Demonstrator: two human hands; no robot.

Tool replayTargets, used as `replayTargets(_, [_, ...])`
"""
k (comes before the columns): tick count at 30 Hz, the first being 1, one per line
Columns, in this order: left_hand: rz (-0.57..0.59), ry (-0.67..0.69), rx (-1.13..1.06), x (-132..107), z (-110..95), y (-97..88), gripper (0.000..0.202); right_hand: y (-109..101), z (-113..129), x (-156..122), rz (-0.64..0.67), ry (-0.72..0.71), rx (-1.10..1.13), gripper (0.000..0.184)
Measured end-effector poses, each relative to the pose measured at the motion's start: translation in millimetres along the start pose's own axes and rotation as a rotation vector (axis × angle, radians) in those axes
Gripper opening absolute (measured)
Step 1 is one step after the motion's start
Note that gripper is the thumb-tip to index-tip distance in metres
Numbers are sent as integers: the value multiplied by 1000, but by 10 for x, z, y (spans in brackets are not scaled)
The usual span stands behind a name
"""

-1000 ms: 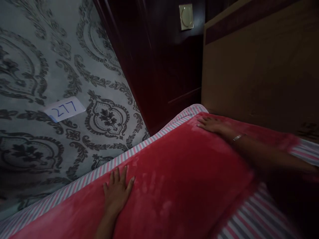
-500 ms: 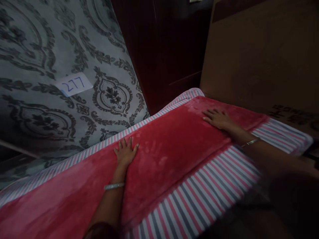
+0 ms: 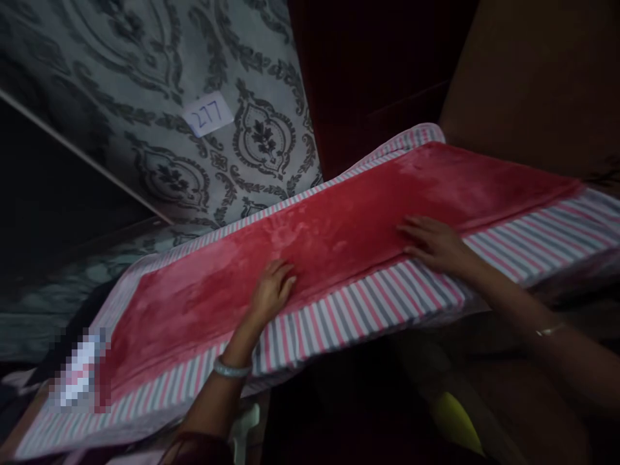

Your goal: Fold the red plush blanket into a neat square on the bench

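Note:
A long folded red plush blanket (image 3: 339, 226) lies on a pink, white and grey striped cloth (image 3: 368, 310) that runs from lower left to upper right. My left hand (image 3: 272, 294) rests on the red blanket near its front edge, fingers curled loosely downward, with a bangle on the wrist. My right hand (image 3: 433, 244) lies flat on the blanket's front edge further right, fingers stretched out toward the left. Neither hand holds anything.
A grey damask-patterned wall (image 3: 145, 97) behind carries a white label reading 277 (image 3: 209, 115). Dark wooden furniture (image 3: 372, 77) stands at the back, a brown board (image 3: 537, 84) at the upper right. Something yellow (image 3: 453, 420) shows below the cloth's edge.
Both hands have slid back across the red blanket from its far side to its near edge. The view has pulled away and swung left, showing more of the striped cloth.

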State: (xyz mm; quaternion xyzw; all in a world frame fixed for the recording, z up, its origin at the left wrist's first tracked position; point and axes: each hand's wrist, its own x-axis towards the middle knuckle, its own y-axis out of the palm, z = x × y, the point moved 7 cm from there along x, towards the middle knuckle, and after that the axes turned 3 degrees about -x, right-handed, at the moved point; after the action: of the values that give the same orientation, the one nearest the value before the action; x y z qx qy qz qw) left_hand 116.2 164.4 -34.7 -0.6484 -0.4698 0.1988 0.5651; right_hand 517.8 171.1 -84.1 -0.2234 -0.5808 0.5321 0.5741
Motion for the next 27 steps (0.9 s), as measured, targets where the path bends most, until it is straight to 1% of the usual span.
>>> replayTargets(1, [8,-4,30,-221,-28,-34,41,66,171,-50,46,-47,9,56])
replayTargets(3, [48,-36,110,-574,-31,-62,42,183,375,-116,125,-69,-3,55])
replayTargets(4, [64,-64,154,-696,-7,-64,42,224,426,-128,146,-58,-18,54])
replayTargets(6, [74,-115,231,-826,57,-61,41,264,485,-114,149,-31,-47,52])
replayTargets(8, [56,-122,275,-836,95,-51,36,264,529,-78,128,-13,-74,50])
replayTargets(11, [12,-73,288,-781,92,-34,28,228,559,-47,91,27,-112,51])
replayTargets(13, [-29,-42,282,-779,81,-40,27,197,535,-55,65,68,-126,50])
replayTargets(17, [-74,36,232,-882,73,-53,26,160,466,-88,34,120,-104,49])
replayTargets(19, [-88,50,212,-927,92,-66,26,144,501,-79,26,118,-86,48])
replayTargets(20, [-96,46,212,-935,105,-74,27,134,555,-65,18,106,-77,46])
replayTargets(22, [-106,22,226,-922,126,-84,26,122,749,-16,-7,52,-50,43])
replayTargets(24, [-98,6,242,-883,122,-73,26,143,1028,44,-33,-38,-14,40])
replayTargets(27, [-85,-9,261,-824,99,-38,26,257,1415,119,-35,-148,15,36])
